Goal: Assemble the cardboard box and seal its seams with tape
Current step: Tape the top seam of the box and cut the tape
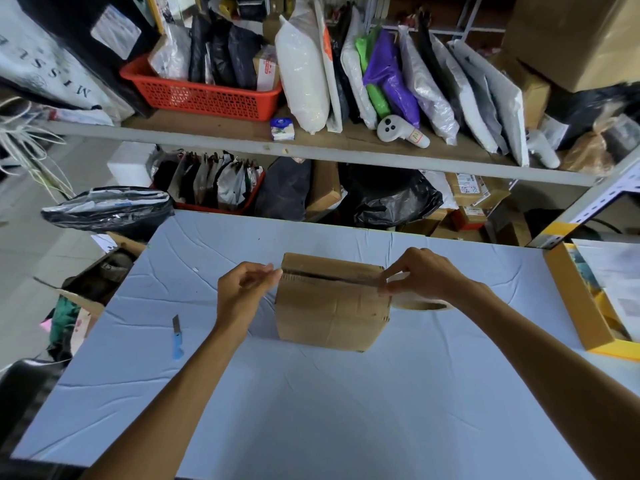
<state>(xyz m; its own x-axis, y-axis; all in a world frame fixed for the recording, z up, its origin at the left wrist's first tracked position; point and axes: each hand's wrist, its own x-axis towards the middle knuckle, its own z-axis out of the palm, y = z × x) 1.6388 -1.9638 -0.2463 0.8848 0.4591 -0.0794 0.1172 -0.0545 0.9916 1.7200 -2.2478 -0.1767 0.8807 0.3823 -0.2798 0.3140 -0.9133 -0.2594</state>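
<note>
Sealing the cardboard box [332, 315] top seam: your left hand [242, 289] pinches the tape strip [332, 277], right hand [424, 271] grips the tape roll [420, 303]; press down next

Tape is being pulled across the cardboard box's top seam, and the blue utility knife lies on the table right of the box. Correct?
No: the head view shows the blue utility knife lying left of the cardboard box, beyond the left hand. The rest stands: it and the right hand stretch tape across the top seam.
</note>
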